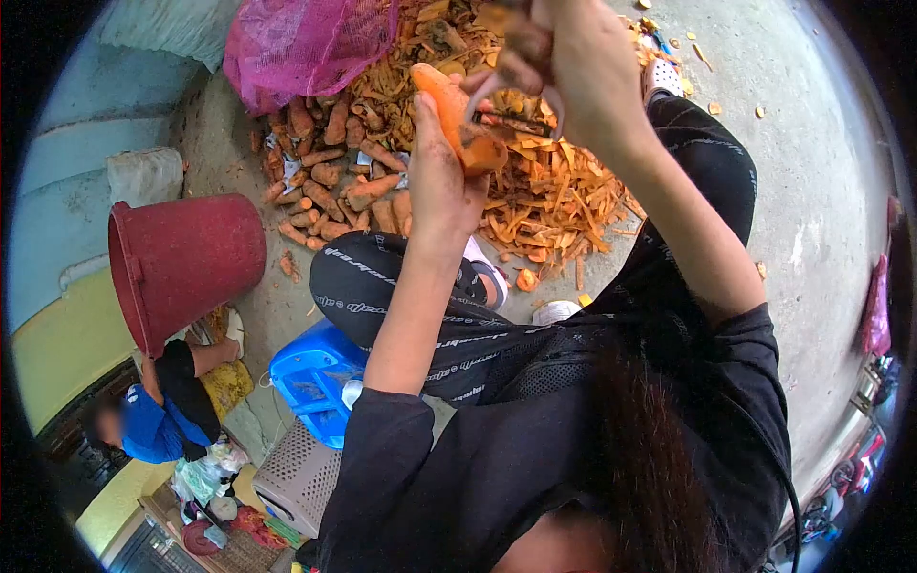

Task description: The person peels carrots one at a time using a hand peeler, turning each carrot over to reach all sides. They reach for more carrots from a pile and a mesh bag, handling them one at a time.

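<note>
My left hand (439, 177) is wrapped round a large, mostly peeled orange carrot (444, 95) held at a slant, its thick end towards me. My right hand (573, 57) is closed round the handle of a Y-shaped peeler (558, 115) with a pale frame. The peeler's blade lies against the right side of the carrot near its thick end. Beneath both hands, a heap of orange peelings (559, 205) covers the ground. Soil-coated carrots (330, 196) lie to the left of the heap.
A magenta mesh bag (306, 48) rests behind the carrots. To the left is a tilted red bucket (191, 263). A blue plastic container (320, 368) and a grey perforated box (301, 473) are by my left side. Further off is another person (167, 420) in blue.
</note>
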The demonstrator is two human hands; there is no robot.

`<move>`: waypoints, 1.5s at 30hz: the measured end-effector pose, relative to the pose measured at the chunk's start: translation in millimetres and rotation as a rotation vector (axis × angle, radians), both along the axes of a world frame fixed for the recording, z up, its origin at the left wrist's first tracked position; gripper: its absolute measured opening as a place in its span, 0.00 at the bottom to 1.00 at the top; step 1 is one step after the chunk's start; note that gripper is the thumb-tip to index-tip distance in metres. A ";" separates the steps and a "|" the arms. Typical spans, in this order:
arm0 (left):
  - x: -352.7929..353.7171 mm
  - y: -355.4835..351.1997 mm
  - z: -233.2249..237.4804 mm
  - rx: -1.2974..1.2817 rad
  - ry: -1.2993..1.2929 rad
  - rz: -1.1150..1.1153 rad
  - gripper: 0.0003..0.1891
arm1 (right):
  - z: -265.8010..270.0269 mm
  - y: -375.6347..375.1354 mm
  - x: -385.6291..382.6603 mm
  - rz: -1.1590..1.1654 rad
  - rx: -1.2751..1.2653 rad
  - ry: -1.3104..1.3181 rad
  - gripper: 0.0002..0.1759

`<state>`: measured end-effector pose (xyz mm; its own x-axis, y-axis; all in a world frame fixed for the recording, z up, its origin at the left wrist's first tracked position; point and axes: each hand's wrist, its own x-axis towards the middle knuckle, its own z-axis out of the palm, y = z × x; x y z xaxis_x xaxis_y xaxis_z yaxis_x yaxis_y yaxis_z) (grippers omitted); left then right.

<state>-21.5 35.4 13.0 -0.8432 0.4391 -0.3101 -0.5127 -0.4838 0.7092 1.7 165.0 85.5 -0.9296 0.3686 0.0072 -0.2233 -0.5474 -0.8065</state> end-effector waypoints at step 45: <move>3.9 -8.8 12.4 0.069 -0.199 -0.165 0.25 | -11.0 -12.1 -1.5 0.271 -0.005 0.111 0.19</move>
<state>-17.6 26.6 25.4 -0.6839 0.5918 -0.4268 -0.7147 -0.4256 0.5551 0.1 152.9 74.5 -0.9878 0.1073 0.1129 -0.1549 -0.6030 -0.7826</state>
